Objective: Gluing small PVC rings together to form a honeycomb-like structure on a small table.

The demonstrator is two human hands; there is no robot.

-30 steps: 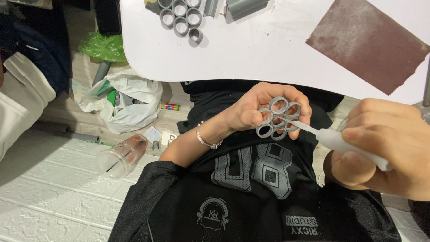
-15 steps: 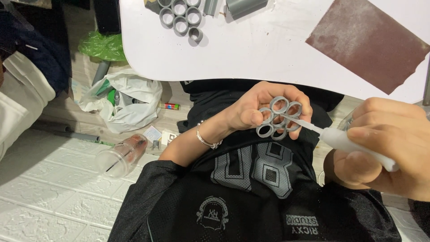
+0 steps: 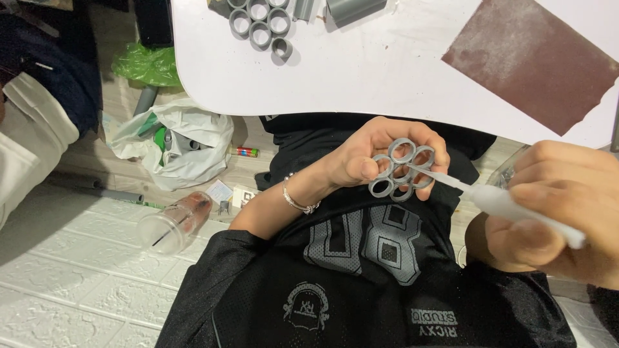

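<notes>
A cluster of grey pipe rings (image 3: 402, 169), joined side by side into a flower-like shape, is held in the left hand (image 3: 371, 154), with the thumb pressed on one ring at the front and the fingers curled behind the cluster. The cluster is held in the air above the lap, just below the near edge of the white table (image 3: 387, 71). A silver bracelet (image 3: 298, 201) is worn on the left wrist.

A white glue tube (image 3: 516, 209) is gripped in the right hand (image 3: 554, 212), the fingers closed round its body. Its thin nozzle (image 3: 438, 178) is pointed to the left, and its tip is laid against the right side of the ring cluster.

A black mesh jersey (image 3: 361, 283) with grey printing is worn by the person.

On the table, a second group of grey rings (image 3: 258, 19) is seen near the far edge, with grey pipe pieces (image 3: 354, 9) just beside it. A sheet of reddish-brown sandpaper (image 3: 532, 61) is laid flat to the right.

On the floor to the left, a clear plastic cup (image 3: 173, 222) is lying on its side, near a white plastic bag (image 3: 174, 145) and a green bag (image 3: 145, 64).
</notes>
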